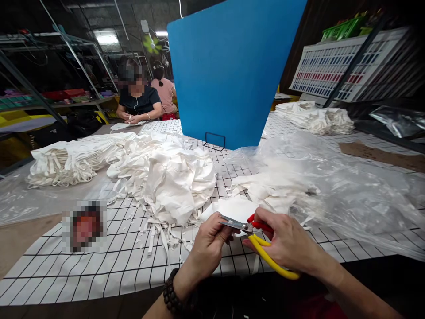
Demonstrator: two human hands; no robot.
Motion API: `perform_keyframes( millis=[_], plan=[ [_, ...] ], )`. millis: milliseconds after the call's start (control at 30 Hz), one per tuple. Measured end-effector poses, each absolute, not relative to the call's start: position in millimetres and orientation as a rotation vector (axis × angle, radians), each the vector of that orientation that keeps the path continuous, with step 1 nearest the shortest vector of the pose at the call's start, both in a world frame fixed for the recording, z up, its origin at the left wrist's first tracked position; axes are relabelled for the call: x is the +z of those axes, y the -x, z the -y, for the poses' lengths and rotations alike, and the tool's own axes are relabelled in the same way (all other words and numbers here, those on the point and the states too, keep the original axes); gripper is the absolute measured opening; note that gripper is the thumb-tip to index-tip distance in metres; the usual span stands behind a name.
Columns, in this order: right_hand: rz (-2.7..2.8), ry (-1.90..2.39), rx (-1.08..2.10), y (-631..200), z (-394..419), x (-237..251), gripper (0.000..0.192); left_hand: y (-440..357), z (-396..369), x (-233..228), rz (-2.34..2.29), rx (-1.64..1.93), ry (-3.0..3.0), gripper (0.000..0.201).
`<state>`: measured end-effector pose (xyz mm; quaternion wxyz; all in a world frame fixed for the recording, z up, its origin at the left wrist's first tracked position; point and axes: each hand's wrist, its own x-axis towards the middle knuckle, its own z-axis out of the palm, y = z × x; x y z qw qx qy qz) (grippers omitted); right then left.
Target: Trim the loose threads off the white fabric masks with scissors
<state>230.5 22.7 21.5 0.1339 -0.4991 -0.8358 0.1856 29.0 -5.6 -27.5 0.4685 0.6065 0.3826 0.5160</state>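
Observation:
My right hand (285,239) grips a pair of scissors (262,254) with one red and one yellow handle. The handles are spread, and the metal blades point left, slightly parted, across the fingers of my left hand (209,241). Those fingers are pinched together at the edge of a white cloth piece (232,206), which lies just beyond them; the exact spot between the fingertips is hidden. Ahead and to the left rises a loose heap of white cloth pieces (179,173) with thin straps hanging down. More white cloth (268,190) lies beyond my right hand, partly under clear plastic.
A blue board (229,71) stands upright on the grid-patterned tablecloth (116,266). Stacked white cloth bundles lie at left (73,159) and far right (318,116). Clear plastic sheeting (358,195) covers the right side. A co-worker (139,104) sits across the table. Small white scraps lie near the heap.

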Motion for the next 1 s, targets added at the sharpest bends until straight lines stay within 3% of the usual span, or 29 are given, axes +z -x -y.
perform_keyframes(
  millis=[367,533,633,800,900,1000],
  plan=[
    [2.404,1.367,0.416,-230,-24,10,0.037,-28,7,-29,-0.953,1.197,-1.417,0.025],
    [2.129,1.361,0.835,-250,-33,-6,0.036,-16,-6,-24,-0.980,1.235,-1.269,0.027],
    [1.780,1.402,0.974,-277,-50,-22,0.034,19,-41,9,-1.113,1.407,-1.297,0.026],
    [1.525,1.621,0.862,-302,-84,-46,0.034,96,-129,98,-1.378,1.925,-1.663,0.020],
    [1.546,1.687,0.866,-292,-92,-53,0.032,124,-163,130,-1.896,1.540,-1.932,0.025],
    [1.590,1.688,0.915,-272,-91,-56,0.031,123,-167,122,-2.252,1.087,-1.971,0.021]
  ],
)
